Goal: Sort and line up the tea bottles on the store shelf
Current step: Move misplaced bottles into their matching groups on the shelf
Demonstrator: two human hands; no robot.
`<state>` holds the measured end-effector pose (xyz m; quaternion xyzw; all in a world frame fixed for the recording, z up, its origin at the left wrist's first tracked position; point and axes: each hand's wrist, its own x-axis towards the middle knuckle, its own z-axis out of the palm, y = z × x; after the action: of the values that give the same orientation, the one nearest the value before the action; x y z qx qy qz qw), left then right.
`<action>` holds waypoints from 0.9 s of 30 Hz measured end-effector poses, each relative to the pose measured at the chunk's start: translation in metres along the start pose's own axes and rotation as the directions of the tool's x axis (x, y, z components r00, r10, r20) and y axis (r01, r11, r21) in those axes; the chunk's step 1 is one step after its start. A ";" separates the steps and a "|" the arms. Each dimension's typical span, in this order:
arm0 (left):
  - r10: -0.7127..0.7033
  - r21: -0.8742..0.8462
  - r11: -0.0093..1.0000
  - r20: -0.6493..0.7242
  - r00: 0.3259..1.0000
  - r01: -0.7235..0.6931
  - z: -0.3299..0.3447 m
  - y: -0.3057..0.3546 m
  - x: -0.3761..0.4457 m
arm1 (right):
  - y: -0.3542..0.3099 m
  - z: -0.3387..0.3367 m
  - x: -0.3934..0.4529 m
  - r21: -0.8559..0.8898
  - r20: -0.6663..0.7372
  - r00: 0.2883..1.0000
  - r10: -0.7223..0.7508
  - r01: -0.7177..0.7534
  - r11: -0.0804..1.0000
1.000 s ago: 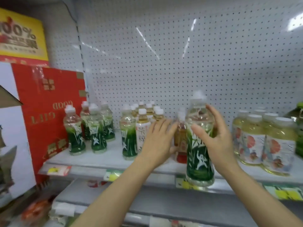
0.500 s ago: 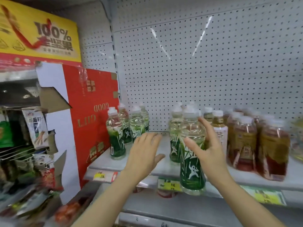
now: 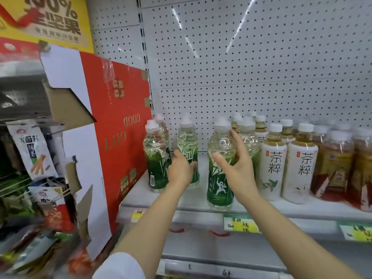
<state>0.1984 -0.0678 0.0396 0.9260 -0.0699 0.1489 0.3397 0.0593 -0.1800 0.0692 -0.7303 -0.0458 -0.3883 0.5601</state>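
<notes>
The right hand (image 3: 236, 170) wraps its fingers around a green-label tea bottle (image 3: 220, 168) at the shelf (image 3: 261, 208) edge; the left hand (image 3: 179, 172), fingers spread, presses a second green bottle (image 3: 188, 141).

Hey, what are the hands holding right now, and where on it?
The right hand grips a green-label tea bottle around its middle, at the shelf's front edge. The left hand rests on another green bottle; whether it grips cannot be told.
</notes>
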 end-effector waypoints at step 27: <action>-0.064 -0.137 0.988 0.019 0.998 0.066 -0.053 -0.088 0.048 | 0.022 0.109 0.023 0.001 0.130 0.991 0.016 -0.017 1.000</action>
<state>0.2521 0.0320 0.0406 0.9032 -0.0523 0.1259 0.4071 0.1422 -0.1036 0.0585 -0.7539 -0.0765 -0.3353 0.5598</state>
